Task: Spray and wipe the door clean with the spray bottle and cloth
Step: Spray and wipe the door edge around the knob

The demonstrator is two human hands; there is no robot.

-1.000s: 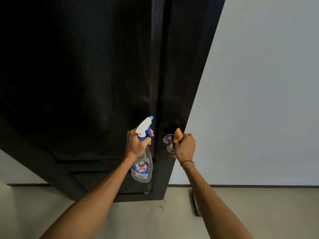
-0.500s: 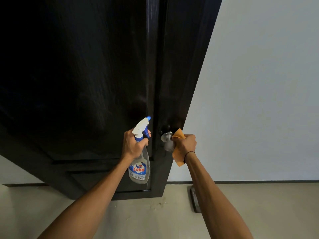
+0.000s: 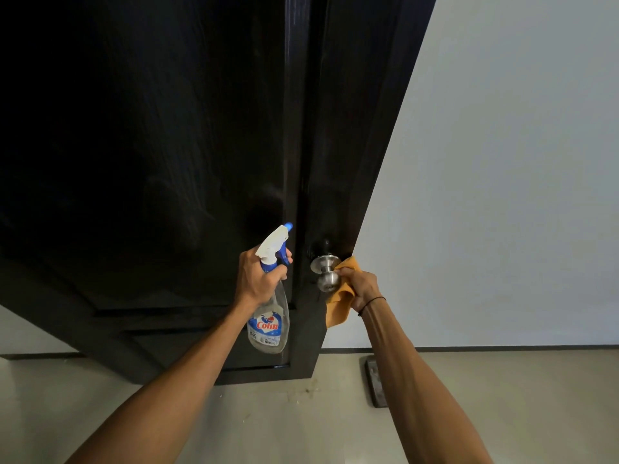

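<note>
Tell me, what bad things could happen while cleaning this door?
1. The spray bottle nozzle aims up along the dark door, so mist might drift back toward the face.
2. The right hand holds the orange cloth at the door's edge by the knob; if the door swings, fingers could get pinched.
3. Drips could wet the floor and make it slippery.

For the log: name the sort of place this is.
Probably a room or hallway indoors in a home: a dark wooden door with a metal knob, a plain painted wall with skirting, and a smooth floor.
</note>
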